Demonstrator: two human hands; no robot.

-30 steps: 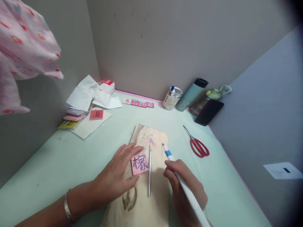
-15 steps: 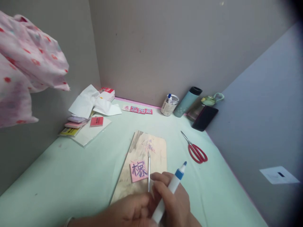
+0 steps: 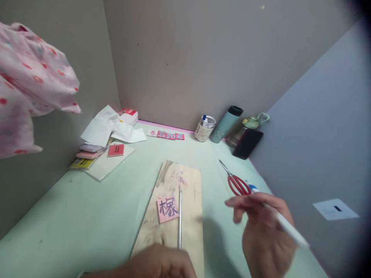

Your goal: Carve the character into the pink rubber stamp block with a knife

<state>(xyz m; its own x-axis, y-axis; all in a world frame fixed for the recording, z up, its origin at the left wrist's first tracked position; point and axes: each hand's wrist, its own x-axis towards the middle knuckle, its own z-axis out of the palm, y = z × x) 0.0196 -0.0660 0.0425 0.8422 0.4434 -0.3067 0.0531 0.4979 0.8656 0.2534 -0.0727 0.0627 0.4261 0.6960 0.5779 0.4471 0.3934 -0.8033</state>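
My right hand [image 3: 268, 227], to the right of the wooden board, holds a white marker pen [image 3: 290, 227] with a blue end between thumb and fingers; it is slightly blurred. My left hand [image 3: 162, 262] is curled low over the board's near end, its fingertips hidden, so what it holds, if anything, does not show. A slim metal craft knife [image 3: 180, 216] lies on the wooden board [image 3: 191, 200], its near end behind my left hand. Just left of the knife is a pink square block [image 3: 168, 209] with a purple character on it.
Red-handled scissors [image 3: 237, 184] lie near my right hand. Behind stand a can [image 3: 203, 131] with a pen, a tumbler [image 3: 226, 125], a green-topped bottle [image 3: 252, 122] and a phone [image 3: 247, 144]. Character blocks [image 3: 166, 134] line the back; papers [image 3: 100, 125] and small packs lie left.
My right hand has moved right with the marker, away from my left hand. My left hand has dropped lower in view. The block and knife stay on the board.
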